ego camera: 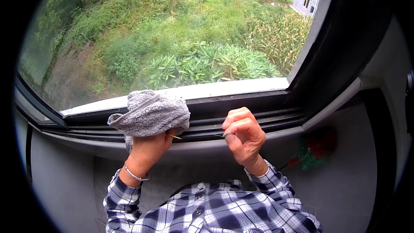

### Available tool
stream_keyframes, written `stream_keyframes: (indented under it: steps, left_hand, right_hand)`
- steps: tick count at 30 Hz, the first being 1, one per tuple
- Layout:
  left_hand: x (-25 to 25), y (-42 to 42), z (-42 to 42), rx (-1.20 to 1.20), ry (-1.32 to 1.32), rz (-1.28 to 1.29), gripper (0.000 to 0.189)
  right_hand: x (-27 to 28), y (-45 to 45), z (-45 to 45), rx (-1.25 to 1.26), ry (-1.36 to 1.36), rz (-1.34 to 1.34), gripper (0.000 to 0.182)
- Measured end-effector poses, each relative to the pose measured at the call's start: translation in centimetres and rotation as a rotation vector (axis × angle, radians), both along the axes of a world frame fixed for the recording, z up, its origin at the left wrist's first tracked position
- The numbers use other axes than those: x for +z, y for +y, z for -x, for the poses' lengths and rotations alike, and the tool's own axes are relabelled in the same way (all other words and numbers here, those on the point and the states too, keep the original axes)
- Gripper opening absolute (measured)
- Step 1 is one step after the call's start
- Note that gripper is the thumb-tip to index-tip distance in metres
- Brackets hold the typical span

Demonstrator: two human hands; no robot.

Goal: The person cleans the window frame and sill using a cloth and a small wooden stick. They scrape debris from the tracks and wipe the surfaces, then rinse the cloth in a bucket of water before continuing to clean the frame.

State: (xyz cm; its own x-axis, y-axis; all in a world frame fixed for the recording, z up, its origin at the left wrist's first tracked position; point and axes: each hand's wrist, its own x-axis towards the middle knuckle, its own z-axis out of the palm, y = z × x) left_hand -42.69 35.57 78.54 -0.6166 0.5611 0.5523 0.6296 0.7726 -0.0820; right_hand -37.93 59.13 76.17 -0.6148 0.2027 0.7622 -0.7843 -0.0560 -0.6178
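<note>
A grey terry cloth (155, 113) is bunched over my left hand (150, 150), which grips it above the window's sliding track. A thin yellowish stick (174, 136) pokes out from under the cloth beside that hand; how the fingers hold it is hidden. To the right, my right hand (244, 136) pinches a small dark wisp of fibre or debris (226, 134) between thumb and forefinger, just over the near edge of the track (207, 129). The two hands are apart.
The window pane (194, 38) and its dark frame (239, 98) lie beyond my hands. A pale sill edge (200, 144) curves along the near side. A blurred red and green object (312, 155) is low on the right.
</note>
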Motion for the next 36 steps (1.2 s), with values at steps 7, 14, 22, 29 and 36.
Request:
stream_keyframes:
  steps: [7, 14, 22, 29, 36]
  left_hand:
    - [1.2, 4.8, -1.5, -0.153, 0.026, 0.068, 0.041]
    - [0.9, 18.0, -1.2, -0.404, 0.113, 0.021, 0.029]
    - [2.6, 21.9, -2.7, -0.412, -0.081, -0.096, 0.036]
    - [3.1, 17.6, -3.1, -0.125, -0.086, 0.031, 0.041]
    - [4.2, 8.0, -3.4, 0.357, -0.271, -0.062, 0.047]
  right_hand:
    - [-3.5, 3.1, -6.8, -0.072, -0.190, 0.174, 0.007]
    - [-5.3, 6.0, -10.0, -0.089, -0.332, 0.199, 0.006]
    - [-5.6, 9.3, -12.6, -0.235, -0.377, 0.221, 0.009]
    - [-5.3, 12.5, -12.5, -0.203, -0.369, 0.208, 0.013]
    - [-6.0, 14.6, -11.6, -0.101, -0.453, 0.176, 0.007]
